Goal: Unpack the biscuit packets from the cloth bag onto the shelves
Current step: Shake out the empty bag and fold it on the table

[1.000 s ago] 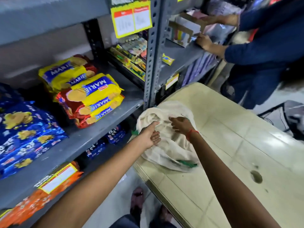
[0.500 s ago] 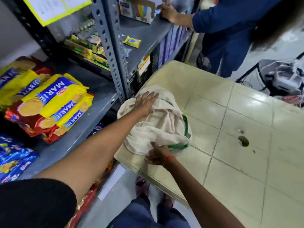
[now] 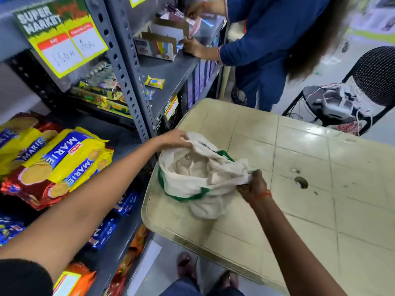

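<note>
Cream bag [image 3: 198,184], green-trimmed, mouth pulled open on table [image 3: 299,221], left hand [image 3: 173,138] pinching rim at eleven, right hand [image 3: 252,184] clamped at three, Marie packets [image 3: 64,159] shelved at nine.

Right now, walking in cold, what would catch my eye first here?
Probably the cream cloth bag with green trim, on the near left corner of the tiled table, held open by the left hand at its far rim and the right hand at its near-right edge. Next, the bright yellow-and-red Marie biscuit packets stacked on the grey shelf at left.
</note>
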Demonstrator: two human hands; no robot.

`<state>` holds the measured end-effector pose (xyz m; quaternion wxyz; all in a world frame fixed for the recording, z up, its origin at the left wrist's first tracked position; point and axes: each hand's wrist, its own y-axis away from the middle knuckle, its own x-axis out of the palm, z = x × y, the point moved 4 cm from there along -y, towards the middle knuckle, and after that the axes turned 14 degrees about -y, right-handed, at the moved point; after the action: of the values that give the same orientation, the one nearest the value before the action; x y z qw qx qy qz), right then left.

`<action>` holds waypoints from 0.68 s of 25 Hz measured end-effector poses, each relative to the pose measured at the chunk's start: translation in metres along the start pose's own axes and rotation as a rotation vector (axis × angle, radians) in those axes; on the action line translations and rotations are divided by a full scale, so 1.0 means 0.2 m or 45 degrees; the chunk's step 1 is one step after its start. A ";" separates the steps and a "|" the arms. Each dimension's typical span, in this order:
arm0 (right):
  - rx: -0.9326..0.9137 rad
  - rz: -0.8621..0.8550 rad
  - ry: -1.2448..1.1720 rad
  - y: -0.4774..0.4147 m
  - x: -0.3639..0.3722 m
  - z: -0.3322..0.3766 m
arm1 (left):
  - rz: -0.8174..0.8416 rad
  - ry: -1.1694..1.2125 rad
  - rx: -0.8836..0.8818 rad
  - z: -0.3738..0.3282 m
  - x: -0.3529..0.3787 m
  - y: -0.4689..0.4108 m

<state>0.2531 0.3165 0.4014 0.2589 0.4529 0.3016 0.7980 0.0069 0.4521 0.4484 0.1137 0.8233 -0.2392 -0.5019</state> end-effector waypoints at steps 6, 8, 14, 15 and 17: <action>-0.230 0.220 1.182 0.25 0.11 0.45 | 0.036 0.269 -0.158 -0.20 0.02 0.18; -0.373 0.192 1.467 0.31 0.11 0.59 | -0.119 0.803 -0.277 -0.28 -0.04 0.20; -1.187 -0.096 2.220 0.46 0.44 1.15 | -0.386 0.187 -0.126 -0.56 -0.55 0.31; -1.241 -0.160 2.274 0.49 0.46 1.25 | -0.437 -0.210 -0.164 -0.59 -0.65 0.34; -1.320 -0.308 2.279 0.55 0.46 1.44 | -0.550 -0.713 -0.348 -0.63 -0.82 0.42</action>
<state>0.4480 0.3753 0.6500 0.1816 -0.5046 0.0469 0.8427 0.0311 0.4557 0.6701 0.0444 0.6630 -0.0128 -0.7472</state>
